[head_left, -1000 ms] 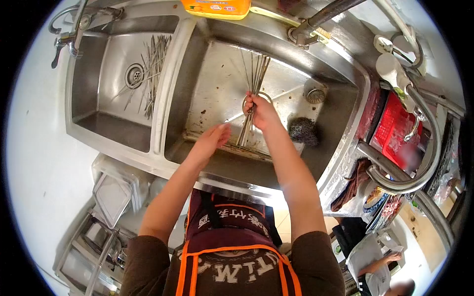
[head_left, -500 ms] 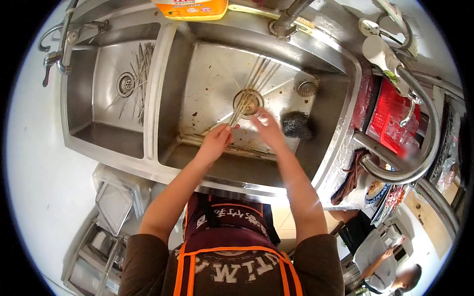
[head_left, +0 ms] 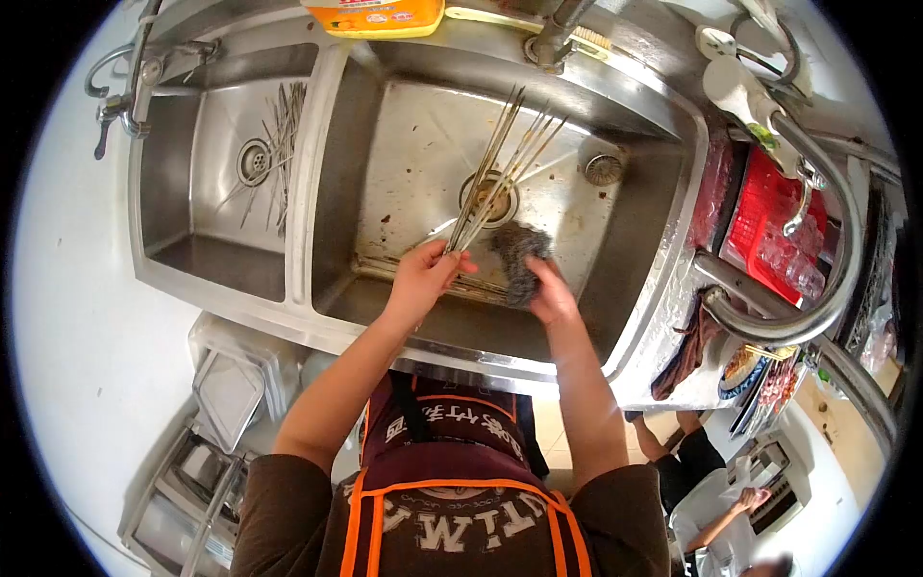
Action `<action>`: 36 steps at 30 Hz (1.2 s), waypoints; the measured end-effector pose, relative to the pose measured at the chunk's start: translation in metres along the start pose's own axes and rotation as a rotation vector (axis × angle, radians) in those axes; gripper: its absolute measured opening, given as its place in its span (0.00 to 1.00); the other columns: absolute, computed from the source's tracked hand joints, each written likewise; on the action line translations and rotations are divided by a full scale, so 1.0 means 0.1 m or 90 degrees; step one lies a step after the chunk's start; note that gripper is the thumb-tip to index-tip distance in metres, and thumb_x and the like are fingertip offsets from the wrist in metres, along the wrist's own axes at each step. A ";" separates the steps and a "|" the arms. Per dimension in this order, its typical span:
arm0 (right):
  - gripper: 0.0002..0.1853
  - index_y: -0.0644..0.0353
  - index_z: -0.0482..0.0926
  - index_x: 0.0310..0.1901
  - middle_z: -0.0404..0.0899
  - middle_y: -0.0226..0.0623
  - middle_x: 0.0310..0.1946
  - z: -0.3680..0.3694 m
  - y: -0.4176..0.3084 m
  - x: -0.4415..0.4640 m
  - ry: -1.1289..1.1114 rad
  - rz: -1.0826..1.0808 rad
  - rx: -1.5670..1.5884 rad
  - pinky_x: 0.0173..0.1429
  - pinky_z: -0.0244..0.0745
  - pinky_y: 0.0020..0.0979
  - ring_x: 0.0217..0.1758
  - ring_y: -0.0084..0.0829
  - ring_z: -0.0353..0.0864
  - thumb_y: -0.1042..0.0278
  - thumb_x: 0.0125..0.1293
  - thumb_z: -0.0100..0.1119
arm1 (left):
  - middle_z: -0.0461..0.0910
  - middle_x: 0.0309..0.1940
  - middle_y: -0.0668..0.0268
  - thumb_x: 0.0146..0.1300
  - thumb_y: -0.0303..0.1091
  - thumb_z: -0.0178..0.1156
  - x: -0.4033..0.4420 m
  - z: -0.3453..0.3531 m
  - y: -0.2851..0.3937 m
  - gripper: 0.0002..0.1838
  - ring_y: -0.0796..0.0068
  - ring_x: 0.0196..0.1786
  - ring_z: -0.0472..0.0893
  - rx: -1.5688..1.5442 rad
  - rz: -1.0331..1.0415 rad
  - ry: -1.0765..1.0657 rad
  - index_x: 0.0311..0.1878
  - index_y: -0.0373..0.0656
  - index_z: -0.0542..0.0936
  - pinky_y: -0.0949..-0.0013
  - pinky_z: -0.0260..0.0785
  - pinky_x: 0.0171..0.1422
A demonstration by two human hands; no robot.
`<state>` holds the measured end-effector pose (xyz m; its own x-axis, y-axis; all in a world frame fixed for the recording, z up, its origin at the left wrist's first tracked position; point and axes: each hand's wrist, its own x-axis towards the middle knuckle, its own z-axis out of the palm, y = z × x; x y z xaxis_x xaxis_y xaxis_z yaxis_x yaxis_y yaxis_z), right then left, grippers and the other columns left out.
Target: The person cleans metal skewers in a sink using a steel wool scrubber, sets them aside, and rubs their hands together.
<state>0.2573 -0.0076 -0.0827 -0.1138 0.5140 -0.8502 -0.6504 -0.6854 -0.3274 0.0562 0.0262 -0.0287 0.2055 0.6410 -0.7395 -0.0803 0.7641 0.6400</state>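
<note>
My left hand (head_left: 423,279) is closed around the lower ends of a bundle of thin skewers (head_left: 500,178), which fan out upward over the drain of the large sink basin (head_left: 404,144). In my right hand (head_left: 553,296) is a dark grey steel wool scourer (head_left: 522,262), held just right of the skewers. Whether the scourer touches them I cannot tell. More skewers lie along the near side of the large basin, partly hidden by my hands. Another pile of skewers (head_left: 284,154) rests in the small left basin.
An orange and yellow container (head_left: 375,17) and a long-handled brush (head_left: 586,40) stand or lie along the back rim. A red basket (head_left: 769,231) and a curved metal pipe (head_left: 851,240) are at the right. Another person (head_left: 716,519) is at lower right.
My right hand has taken hold of the scourer from the basin floor and brought it left towards the skewers. The skewers in my left hand have spread into two groups.
</note>
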 end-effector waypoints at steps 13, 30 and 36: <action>0.19 0.65 0.70 0.47 0.77 0.37 0.39 0.62 0.10 -0.29 -0.072 -0.042 -0.125 0.42 0.74 0.27 0.40 0.27 0.77 0.72 0.54 0.63 | 0.68 0.13 0.70 0.61 0.29 0.51 -0.09 0.03 -0.21 0.09 0.83 0.16 0.65 0.213 0.166 0.056 0.26 0.36 0.74 0.74 0.57 0.20; 0.28 0.70 0.65 0.54 0.77 0.43 0.42 0.61 -0.85 -0.06 0.344 -0.264 -0.250 0.48 0.72 0.38 0.40 0.34 0.78 0.69 0.53 0.63 | 0.71 0.16 0.73 0.62 0.34 0.54 -0.59 -0.08 -0.16 0.11 0.86 0.22 0.67 0.245 0.095 0.086 0.27 0.38 0.75 0.78 0.57 0.27; 0.20 0.66 0.70 0.45 0.77 0.40 0.37 -0.03 -1.19 0.30 0.233 -0.394 0.082 0.35 0.76 0.33 0.34 0.34 0.79 0.62 0.56 0.62 | 0.71 0.16 0.73 0.62 0.35 0.54 -0.61 -0.41 -0.24 0.10 0.86 0.21 0.67 0.281 0.081 0.086 0.29 0.39 0.76 0.80 0.56 0.26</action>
<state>0.3334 0.0882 -0.0702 0.5470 0.5667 -0.6161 -0.6005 -0.2472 -0.7605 0.0058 -0.0289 -0.0074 0.0899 0.7534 -0.6514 0.3308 0.5943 0.7331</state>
